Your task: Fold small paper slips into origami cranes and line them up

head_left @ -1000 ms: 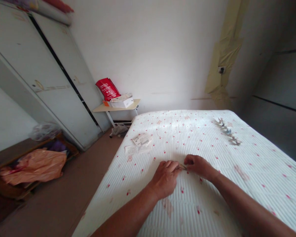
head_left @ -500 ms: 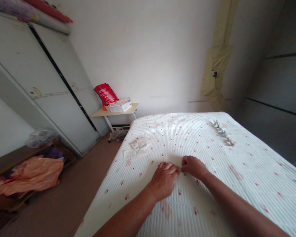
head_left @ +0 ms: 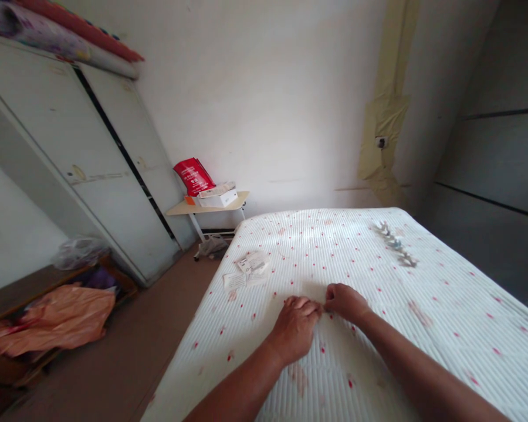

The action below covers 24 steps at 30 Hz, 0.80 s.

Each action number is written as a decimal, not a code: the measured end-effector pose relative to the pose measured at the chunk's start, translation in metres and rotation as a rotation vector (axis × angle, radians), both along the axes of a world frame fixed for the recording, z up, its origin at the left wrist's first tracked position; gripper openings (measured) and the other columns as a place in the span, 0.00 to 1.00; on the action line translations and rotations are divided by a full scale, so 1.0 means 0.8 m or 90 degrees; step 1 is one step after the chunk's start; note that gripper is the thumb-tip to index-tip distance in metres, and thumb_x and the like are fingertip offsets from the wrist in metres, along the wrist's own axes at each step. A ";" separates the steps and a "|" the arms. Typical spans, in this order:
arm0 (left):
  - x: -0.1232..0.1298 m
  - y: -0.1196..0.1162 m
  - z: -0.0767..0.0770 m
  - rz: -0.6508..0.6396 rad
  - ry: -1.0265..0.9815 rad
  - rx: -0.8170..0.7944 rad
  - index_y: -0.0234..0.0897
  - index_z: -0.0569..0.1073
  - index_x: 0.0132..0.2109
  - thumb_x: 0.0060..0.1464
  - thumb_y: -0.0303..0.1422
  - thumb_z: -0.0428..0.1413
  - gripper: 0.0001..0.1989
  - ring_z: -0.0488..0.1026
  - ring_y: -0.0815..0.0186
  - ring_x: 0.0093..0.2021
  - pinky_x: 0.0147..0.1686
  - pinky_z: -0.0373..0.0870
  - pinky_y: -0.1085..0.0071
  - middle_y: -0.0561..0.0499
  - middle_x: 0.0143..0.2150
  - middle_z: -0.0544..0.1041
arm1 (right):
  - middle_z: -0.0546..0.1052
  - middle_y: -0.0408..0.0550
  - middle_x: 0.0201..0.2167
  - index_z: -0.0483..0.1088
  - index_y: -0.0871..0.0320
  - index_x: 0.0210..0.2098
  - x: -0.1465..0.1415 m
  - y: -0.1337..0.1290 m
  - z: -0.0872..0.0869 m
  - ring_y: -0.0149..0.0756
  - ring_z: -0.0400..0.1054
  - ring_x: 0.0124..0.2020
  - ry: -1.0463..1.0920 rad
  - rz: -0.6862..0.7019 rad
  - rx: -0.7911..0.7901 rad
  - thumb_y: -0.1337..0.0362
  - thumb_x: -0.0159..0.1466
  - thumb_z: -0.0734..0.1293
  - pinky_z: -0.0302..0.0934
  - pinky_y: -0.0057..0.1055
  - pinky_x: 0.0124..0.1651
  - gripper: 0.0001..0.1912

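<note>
Both my hands are at the middle of a bed, on its white ribbed cover point(head_left: 361, 363) patterned with red spots. My left hand point(head_left: 295, 328) rests palm down, its fingers bent and pressed together near the cover. Right beside it, my right hand point(head_left: 347, 302) is closed in a pinch, thumb side toward the left hand. Between the two sets of fingertips shows a sliver of something small and tan, too small and too covered to name. Beyond the left hand lies a clear plastic wrapper with printed paper point(head_left: 249, 269).
A row of small pale, pointed pieces point(head_left: 396, 243) lies at the bed's far right. A side table point(head_left: 242, 201) behind holds a red bag point(head_left: 193, 176) and a white box point(head_left: 220, 198). Cabinets point(head_left: 101, 193) stand left, near an orange plastic bag point(head_left: 57, 319).
The camera view has tilted up slightly, so everything sits a little lower in the picture. Both hands keep nearly the same pose and place on the bed.
</note>
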<state>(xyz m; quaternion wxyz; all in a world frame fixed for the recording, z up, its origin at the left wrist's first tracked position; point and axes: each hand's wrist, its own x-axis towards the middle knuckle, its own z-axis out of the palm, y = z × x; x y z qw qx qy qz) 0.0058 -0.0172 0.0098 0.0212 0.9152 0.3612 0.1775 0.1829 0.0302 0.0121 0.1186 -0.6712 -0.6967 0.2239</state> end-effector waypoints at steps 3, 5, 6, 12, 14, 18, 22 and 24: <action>-0.003 -0.002 0.001 0.018 -0.021 0.004 0.41 0.69 0.49 0.52 0.24 0.48 0.18 0.63 0.62 0.49 0.49 0.61 0.61 0.49 0.48 0.70 | 0.74 0.43 0.25 0.72 0.58 0.26 0.003 -0.004 0.005 0.30 0.66 0.28 0.018 0.025 -0.004 0.71 0.49 0.63 0.51 0.23 0.28 0.06; -0.005 -0.003 0.001 0.037 -0.038 0.009 0.41 0.70 0.48 0.50 0.23 0.49 0.19 0.62 0.61 0.51 0.49 0.61 0.60 0.48 0.50 0.68 | 0.75 0.42 0.26 0.71 0.57 0.29 0.004 -0.010 0.007 0.29 0.66 0.28 0.034 0.048 0.000 0.69 0.51 0.63 0.51 0.22 0.28 0.07; -0.006 -0.004 0.001 0.045 -0.047 0.010 0.41 0.70 0.48 0.49 0.23 0.49 0.19 0.61 0.60 0.51 0.49 0.62 0.60 0.48 0.51 0.67 | 0.75 0.42 0.26 0.71 0.57 0.31 0.003 -0.014 0.008 0.29 0.66 0.28 0.044 0.059 0.006 0.66 0.53 0.63 0.50 0.23 0.27 0.07; -0.007 -0.001 -0.007 0.101 -0.118 0.000 0.40 0.70 0.46 0.46 0.22 0.48 0.20 0.63 0.61 0.48 0.49 0.63 0.60 0.48 0.48 0.69 | 0.74 0.43 0.32 0.70 0.55 0.33 -0.005 -0.035 0.002 0.31 0.67 0.31 -0.023 0.051 0.096 0.67 0.54 0.62 0.49 0.24 0.29 0.07; -0.007 0.003 -0.011 0.122 -0.142 -0.004 0.39 0.71 0.44 0.46 0.22 0.49 0.18 0.64 0.61 0.47 0.48 0.63 0.60 0.48 0.46 0.70 | 0.74 0.43 0.33 0.69 0.55 0.33 -0.006 -0.036 0.000 0.32 0.68 0.32 -0.025 0.060 0.100 0.68 0.55 0.62 0.49 0.24 0.30 0.07; -0.004 0.011 -0.017 0.199 -0.188 -0.033 0.38 0.71 0.42 0.46 0.25 0.52 0.14 0.65 0.62 0.45 0.47 0.63 0.61 0.49 0.42 0.72 | 0.74 0.43 0.32 0.69 0.55 0.32 -0.006 -0.035 -0.002 0.33 0.68 0.32 -0.024 0.066 0.107 0.68 0.55 0.61 0.49 0.25 0.29 0.07; 0.003 0.015 -0.018 0.246 -0.187 -0.047 0.39 0.73 0.39 0.44 0.29 0.57 0.11 0.65 0.61 0.43 0.44 0.63 0.61 0.50 0.39 0.72 | 0.74 0.44 0.33 0.70 0.55 0.32 -0.006 -0.036 -0.003 0.33 0.69 0.32 -0.022 0.070 0.120 0.67 0.56 0.61 0.49 0.25 0.29 0.06; 0.008 0.015 -0.018 0.251 -0.192 -0.048 0.40 0.73 0.37 0.44 0.29 0.57 0.10 0.65 0.62 0.42 0.43 0.62 0.62 0.51 0.38 0.72 | 0.75 0.44 0.33 0.70 0.54 0.32 -0.006 -0.038 -0.003 0.33 0.69 0.33 -0.019 0.073 0.123 0.67 0.56 0.61 0.49 0.24 0.29 0.06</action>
